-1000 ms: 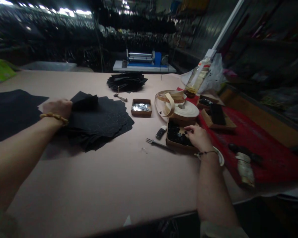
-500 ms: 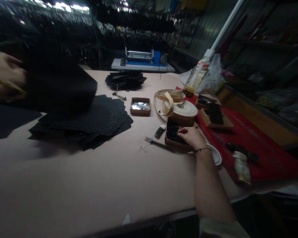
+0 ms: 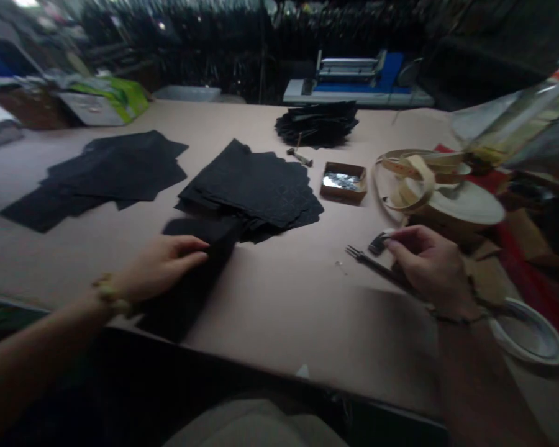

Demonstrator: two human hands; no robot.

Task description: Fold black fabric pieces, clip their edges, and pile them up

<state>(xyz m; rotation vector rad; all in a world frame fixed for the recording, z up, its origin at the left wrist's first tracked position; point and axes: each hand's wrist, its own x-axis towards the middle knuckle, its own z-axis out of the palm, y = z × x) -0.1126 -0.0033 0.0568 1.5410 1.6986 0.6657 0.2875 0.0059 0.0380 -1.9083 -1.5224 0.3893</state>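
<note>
On tabletop [image 3: 270,298]: box [image 3: 343,194] contains silvery pieces [image 3: 340,180]; left hand [image 3: 158,268] pinches black sheet [image 3: 181,310]; right hand [image 3: 431,264] curled, hold indeterminable.

The room is dim. Beyond the far edge of the surface [image 3: 279,304] there is a white stand [image 3: 354,99] with a blue machine [image 3: 391,71]; behind, a dark blurred mass [image 3: 205,46] shows small bright spots.

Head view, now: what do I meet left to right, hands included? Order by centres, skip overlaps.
Left-hand spread of black sheets → left hand → middle stack of black sheets → open box of shiny pieces → right hand → pale ring.
</note>
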